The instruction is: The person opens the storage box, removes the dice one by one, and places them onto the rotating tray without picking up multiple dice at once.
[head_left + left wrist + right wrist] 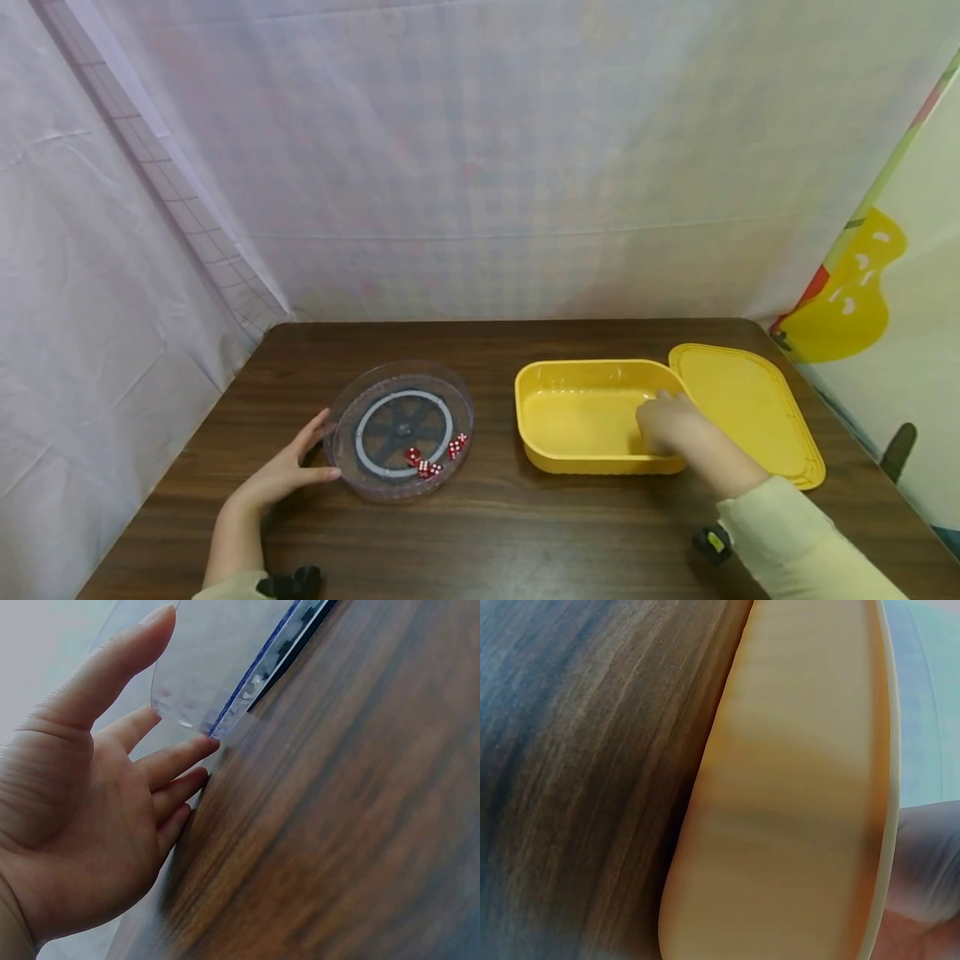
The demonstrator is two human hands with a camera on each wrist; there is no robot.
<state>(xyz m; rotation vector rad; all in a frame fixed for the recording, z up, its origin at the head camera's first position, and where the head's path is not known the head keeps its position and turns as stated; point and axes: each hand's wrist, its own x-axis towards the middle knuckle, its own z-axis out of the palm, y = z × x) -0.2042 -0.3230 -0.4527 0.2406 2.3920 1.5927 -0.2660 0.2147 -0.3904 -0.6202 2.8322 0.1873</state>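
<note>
A round clear plastic dish (459,385) stands on the left of the table, over a dark spoked pattern with a white ring. Several red dice with white pips (424,469) lie toward its lower right side. My left hand (277,477) is at the dish's left side, thumb and fingers spread; the left wrist view shows fingertips right at the clear wall (196,671). My right hand (666,423) reaches down into a yellow rectangular tub (577,417) at its right end. Its fingertips are hidden, and I cannot tell whether they hold anything.
A yellow lid (750,408) lies flat to the right of the tub, partly behind its corner. The brown wooden table (480,533) ends at a white curtain (465,167) behind. Another pale cloth (90,292) hangs on the left.
</note>
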